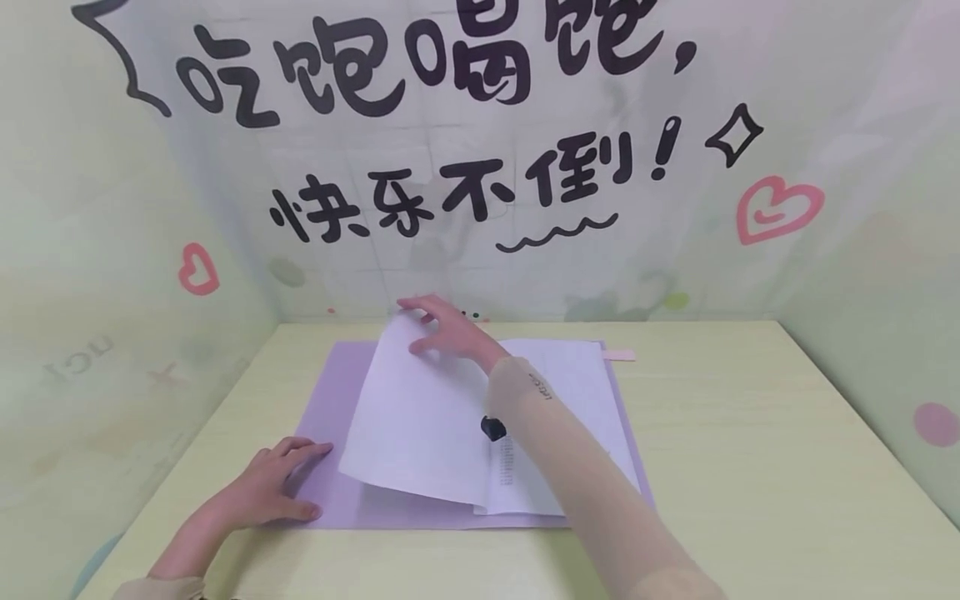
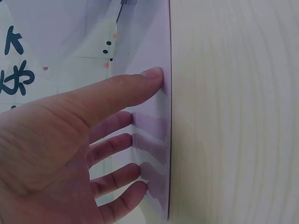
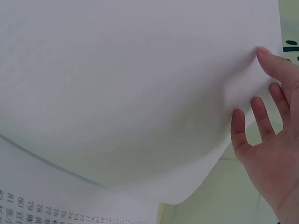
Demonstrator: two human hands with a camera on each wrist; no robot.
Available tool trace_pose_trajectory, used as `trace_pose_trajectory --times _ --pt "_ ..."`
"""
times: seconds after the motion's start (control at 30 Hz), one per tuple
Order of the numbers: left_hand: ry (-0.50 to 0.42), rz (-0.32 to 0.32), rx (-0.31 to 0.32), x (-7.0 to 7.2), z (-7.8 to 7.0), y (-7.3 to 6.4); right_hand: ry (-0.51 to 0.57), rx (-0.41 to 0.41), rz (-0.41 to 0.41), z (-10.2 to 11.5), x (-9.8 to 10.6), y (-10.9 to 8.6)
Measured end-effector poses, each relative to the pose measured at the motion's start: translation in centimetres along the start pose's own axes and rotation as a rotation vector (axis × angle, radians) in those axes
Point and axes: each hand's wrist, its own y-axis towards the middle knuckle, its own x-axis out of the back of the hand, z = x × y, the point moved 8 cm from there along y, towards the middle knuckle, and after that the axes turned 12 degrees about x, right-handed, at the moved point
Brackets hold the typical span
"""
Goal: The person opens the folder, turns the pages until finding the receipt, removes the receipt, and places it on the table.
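Note:
A purple folder [image 1: 341, 400] lies spread on the table with printed white pages [image 1: 562, 367] on its right side. One white sheet [image 1: 420, 425] is raised and leans over to the left, its lower edge lifted off the folder. At the top of that sheet is my right hand [image 1: 450, 329], fingers spread and touching the paper; the right wrist view shows the thumb and fingertips [image 3: 238, 122] against it. My left hand [image 1: 266, 487] rests on the folder's lower left part, the thumb [image 2: 152, 74] along its near edge and the fingers spread on the glossy cover.
A pink tab [image 1: 618, 355] sticks out at the folder's upper right. The pale wooden table [image 1: 750, 433] extends to both sides and in front. Behind it stands a wall sheet [image 1: 465, 275] with large black characters and pink hearts. A small black object [image 1: 492, 427] sits by my right sleeve.

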Motion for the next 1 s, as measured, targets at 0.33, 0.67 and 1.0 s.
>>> trace_pose_trajectory --times 0.33,0.67,1.0 --pt "0.008 -0.011 -0.016 0.2 -0.1 0.3 0.022 -0.030 0.027 -2.3 -2.1 -0.2" --pt "0.007 -0.008 -0.016 0.0 0.0 0.1 0.011 -0.055 0.032 -3.8 -4.6 -0.9" --pt "0.016 -0.004 -0.016 0.0 -0.3 0.1 -0.141 -0.018 0.083 -4.5 -6.3 -0.9"
